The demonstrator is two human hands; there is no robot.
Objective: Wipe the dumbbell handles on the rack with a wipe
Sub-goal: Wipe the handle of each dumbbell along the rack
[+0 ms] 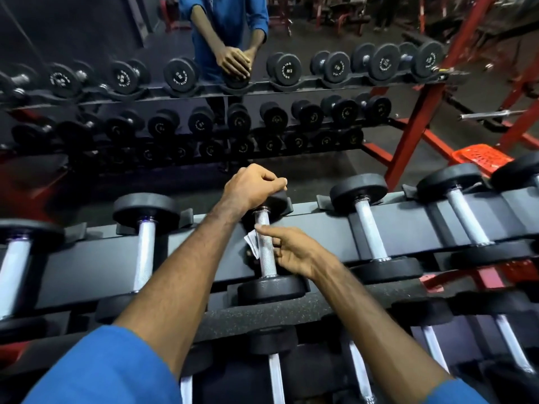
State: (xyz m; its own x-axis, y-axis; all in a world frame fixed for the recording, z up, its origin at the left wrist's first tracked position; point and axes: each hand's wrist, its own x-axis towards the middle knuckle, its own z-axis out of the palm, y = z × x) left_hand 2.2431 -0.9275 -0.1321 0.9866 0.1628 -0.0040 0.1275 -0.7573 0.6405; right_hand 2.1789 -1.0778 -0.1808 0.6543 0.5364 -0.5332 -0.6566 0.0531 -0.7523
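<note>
Under the right hand (294,253) lay the handle (266,246), its fingers curled round it with the soft wipe (252,245). The left hand (253,185) gripped the heavy far head (275,201), steadying it.

Both forearms bare, bright blue sleeves pushed up near the elbows, left sleeve (108,365) looks loose and baggy, right sleeve (455,392) barely in shot.
</note>
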